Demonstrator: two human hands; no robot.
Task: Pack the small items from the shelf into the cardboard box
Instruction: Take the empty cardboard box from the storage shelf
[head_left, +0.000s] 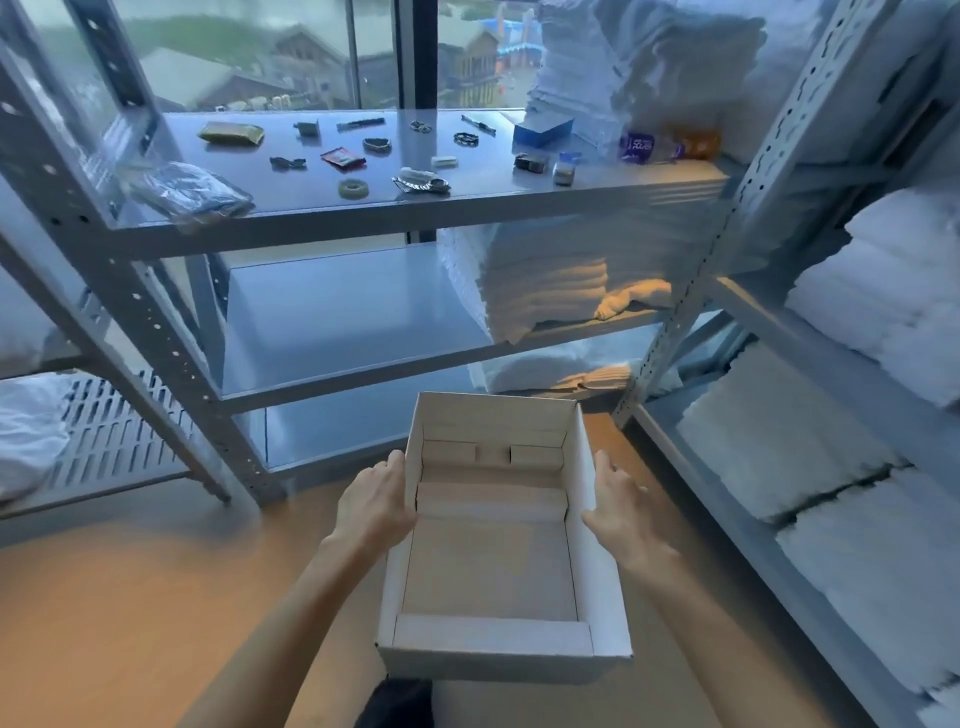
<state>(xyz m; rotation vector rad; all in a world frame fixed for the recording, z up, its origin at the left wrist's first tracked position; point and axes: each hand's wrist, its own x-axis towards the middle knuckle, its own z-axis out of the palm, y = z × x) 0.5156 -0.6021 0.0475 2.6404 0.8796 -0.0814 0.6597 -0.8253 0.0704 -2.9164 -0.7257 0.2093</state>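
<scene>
An open, empty white cardboard box (605, 613) is held low in front of me, above the floor. My left hand (376, 499) presses flat against its left wall and my right hand (621, 509) against its right wall, fingers straight along the sides. On the grey shelf (467, 202) ahead lie several small items, among them a green packet (231, 133), a red sachet (343, 158), a tape ring (353, 188), a foil piece (421, 182), a small bottle (565, 171) and a dark clip (531, 162).
A blue box (543, 130), a purple packet (649, 146) and a plastic-wrapped bundle (192, 189) also sit on that shelf. Folded white towels (550, 280) fill the lower shelf and the right-hand rack (883, 291). Metal uprights (156, 332) stand left and right of the wooden floor.
</scene>
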